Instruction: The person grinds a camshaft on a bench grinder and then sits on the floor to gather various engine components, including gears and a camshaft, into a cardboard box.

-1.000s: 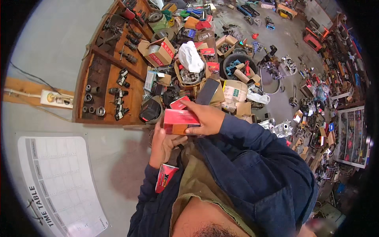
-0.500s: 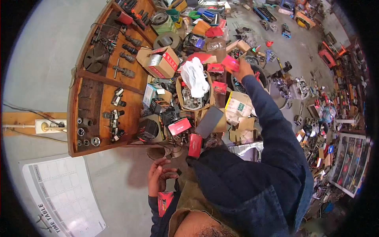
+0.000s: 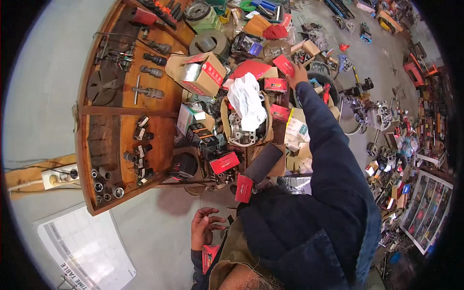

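Observation:
My right hand (image 3: 299, 77) reaches far across the cluttered bench, gripping a small red cardboard box (image 3: 283, 65). That box is just beyond another red box (image 3: 276, 85), with a third red box (image 3: 280, 112) nearer to me. My left hand (image 3: 206, 226) hangs low near my body, its fingers apart and loosely bent, with nothing seen in them. Against the left forearm rests a red box (image 3: 210, 256), partly covered by clothing. Two more red boxes, one among metal parts (image 3: 224, 163) and one at the bench's near edge (image 3: 243, 188), lie beside a dark grey box (image 3: 263, 161).
A wooden wall cabinet (image 3: 129, 110) with sockets and drill chucks stands at left. On the bench are an open carton (image 3: 199, 73), a white cloth (image 3: 247, 101) over a box of metal parts, and a black bucket (image 3: 321, 79). Engine parts (image 3: 378, 116) cover the floor at right.
My right hand has moved slightly farther away with the red box, past the other red box. My left hand stays low, fingers still apart. The whole view has shifted and tilted a little.

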### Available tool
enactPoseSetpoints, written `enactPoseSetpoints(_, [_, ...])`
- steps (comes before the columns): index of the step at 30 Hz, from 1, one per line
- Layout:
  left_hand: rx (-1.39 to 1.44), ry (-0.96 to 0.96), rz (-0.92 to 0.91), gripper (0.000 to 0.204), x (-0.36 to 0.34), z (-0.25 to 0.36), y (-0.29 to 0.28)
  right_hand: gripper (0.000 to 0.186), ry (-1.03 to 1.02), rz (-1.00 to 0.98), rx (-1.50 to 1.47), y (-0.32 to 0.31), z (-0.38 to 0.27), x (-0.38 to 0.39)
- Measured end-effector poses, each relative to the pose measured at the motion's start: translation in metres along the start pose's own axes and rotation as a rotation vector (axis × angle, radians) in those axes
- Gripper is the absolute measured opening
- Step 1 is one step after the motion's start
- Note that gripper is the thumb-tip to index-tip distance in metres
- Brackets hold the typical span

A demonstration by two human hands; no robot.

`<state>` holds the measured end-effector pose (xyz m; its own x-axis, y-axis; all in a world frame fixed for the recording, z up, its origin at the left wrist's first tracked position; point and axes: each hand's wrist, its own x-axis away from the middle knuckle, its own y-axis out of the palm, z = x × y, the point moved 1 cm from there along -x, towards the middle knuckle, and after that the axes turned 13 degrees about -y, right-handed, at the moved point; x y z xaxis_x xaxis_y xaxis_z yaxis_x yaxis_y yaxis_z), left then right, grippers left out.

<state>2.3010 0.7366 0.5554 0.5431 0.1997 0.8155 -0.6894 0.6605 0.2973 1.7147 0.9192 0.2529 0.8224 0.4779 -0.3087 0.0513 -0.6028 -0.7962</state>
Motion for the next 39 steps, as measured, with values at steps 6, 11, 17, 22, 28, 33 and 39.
enactPoseSetpoints(6, [0.004, -0.014, 0.023, 0.046, -0.009, 0.002, -0.001, 0.065, 0.135, -0.282, -0.331, -0.037, -0.083, 0.085])
enactPoseSetpoints(11, [-0.036, -0.013, 0.016, 0.046, -0.014, 0.011, 0.008, 0.083, -0.1, -0.465, -0.011, -0.014, -0.088, 0.14])
enactPoseSetpoints(17, [-0.023, 0.034, -0.017, 0.041, -0.008, 0.003, -0.002, 0.073, -0.104, -0.511, -0.389, -0.073, -0.1, 0.088])
enactPoseSetpoints(22, [-0.012, 0.027, -0.044, 0.04, -0.01, 0.0, -0.004, 0.068, -0.153, -0.189, -0.285, -0.094, -0.068, 0.047])
enactPoseSetpoints(28, [-0.06, 0.028, -0.079, 0.039, -0.009, 0.005, 0.012, 0.079, -0.121, -0.446, -0.039, -0.031, -0.078, 0.005])
enactPoseSetpoints(33, [-0.042, 0.024, -0.075, 0.039, -0.007, -0.003, 0.004, 0.091, -0.084, -0.551, -0.021, -0.015, -0.079, -0.006])
enactPoseSetpoints(39, [-0.089, 0.049, -0.075, 0.043, -0.009, -0.002, 0.009, 0.099, -0.196, -0.422, -0.073, -0.01, -0.066, 0.005])
